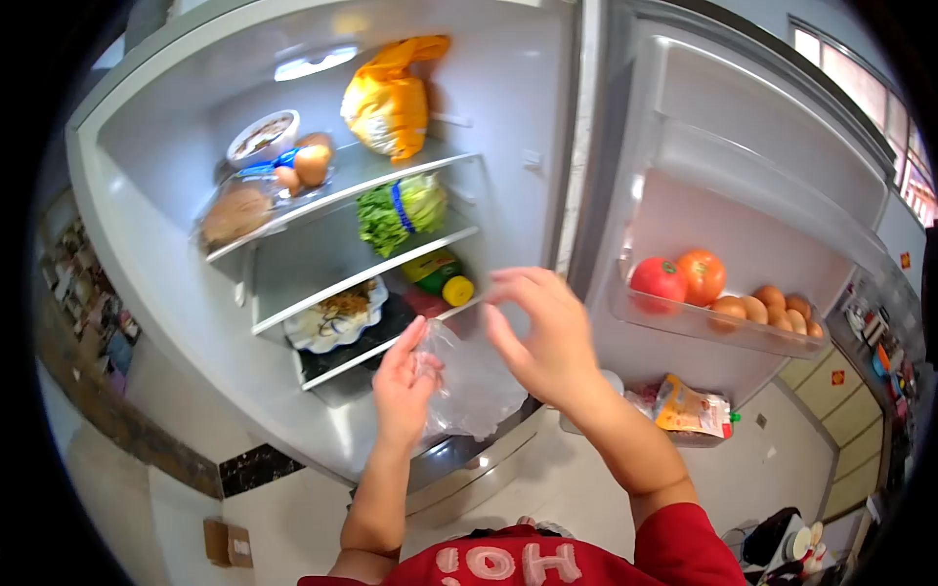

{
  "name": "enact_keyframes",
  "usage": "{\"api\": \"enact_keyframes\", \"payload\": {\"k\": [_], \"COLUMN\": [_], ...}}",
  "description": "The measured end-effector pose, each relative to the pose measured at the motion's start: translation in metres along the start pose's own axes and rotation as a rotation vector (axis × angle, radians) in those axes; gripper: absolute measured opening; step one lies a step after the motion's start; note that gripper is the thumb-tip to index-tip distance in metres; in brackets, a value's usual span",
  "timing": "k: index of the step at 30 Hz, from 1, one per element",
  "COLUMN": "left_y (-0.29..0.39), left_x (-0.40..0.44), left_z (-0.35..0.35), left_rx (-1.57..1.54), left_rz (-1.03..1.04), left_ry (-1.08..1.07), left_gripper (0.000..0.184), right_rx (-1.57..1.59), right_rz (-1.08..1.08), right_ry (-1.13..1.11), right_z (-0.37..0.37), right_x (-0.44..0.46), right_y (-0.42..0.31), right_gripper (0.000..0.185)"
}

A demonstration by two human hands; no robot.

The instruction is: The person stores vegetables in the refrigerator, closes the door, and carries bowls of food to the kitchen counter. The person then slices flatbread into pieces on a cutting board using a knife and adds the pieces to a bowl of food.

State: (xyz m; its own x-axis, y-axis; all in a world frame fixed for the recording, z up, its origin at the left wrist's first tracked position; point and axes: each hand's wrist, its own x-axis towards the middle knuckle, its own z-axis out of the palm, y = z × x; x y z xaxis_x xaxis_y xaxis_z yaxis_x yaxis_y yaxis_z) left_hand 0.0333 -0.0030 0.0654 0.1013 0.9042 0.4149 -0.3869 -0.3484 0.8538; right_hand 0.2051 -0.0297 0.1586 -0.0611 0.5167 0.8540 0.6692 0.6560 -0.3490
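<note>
In front of the open fridge, my left hand (403, 389) has its fingers closed on a thin clear plastic bag (479, 396). The bag hangs loose and see-through between my hands; whether anything is in it I cannot make out. My right hand (545, 337) is raised beside the bag's upper right, thumb and fingers curved with a gap between them, holding nothing visible. Just beyond my hands, a green bottle with a yellow cap (456, 289) lies on a lower shelf. A plate of food (337, 317) sits to its left.
Leafy lettuce (401, 210) with a blue band lies on the middle shelf. A yellow bag (386, 98), a white bowl (264, 139) and bagged eggs (311, 164) occupy the top. The open door's rack (718, 337) carries tomatoes (703, 276) and several eggs; a pouch (692, 403) lies lower.
</note>
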Motion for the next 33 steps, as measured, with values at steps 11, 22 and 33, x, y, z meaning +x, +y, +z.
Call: {"api": "enact_keyframes", "payload": {"k": [11, 22, 33], "left_y": [-0.030, -0.071, -0.057], "left_x": [-0.046, -0.065, -0.030], "left_z": [-0.119, -0.139, -0.130], "left_rx": [-0.126, -0.355, -0.253], "left_rz": [-0.363, -0.677, -0.664], "left_ry": [0.450, 0.354, 0.202], "left_gripper": [0.053, 0.026, 0.052], "right_rx": [-0.381, 0.105, 1.372], "right_rz": [0.064, 0.015, 0.747], "right_ry": [-0.121, 0.123, -0.008], "right_z": [0.161, 0.158, 0.124], "right_x": [0.107, 0.086, -0.071], "right_y": [0.089, 0.106, 0.066], "right_gripper": [0.076, 0.044, 0.050]}}
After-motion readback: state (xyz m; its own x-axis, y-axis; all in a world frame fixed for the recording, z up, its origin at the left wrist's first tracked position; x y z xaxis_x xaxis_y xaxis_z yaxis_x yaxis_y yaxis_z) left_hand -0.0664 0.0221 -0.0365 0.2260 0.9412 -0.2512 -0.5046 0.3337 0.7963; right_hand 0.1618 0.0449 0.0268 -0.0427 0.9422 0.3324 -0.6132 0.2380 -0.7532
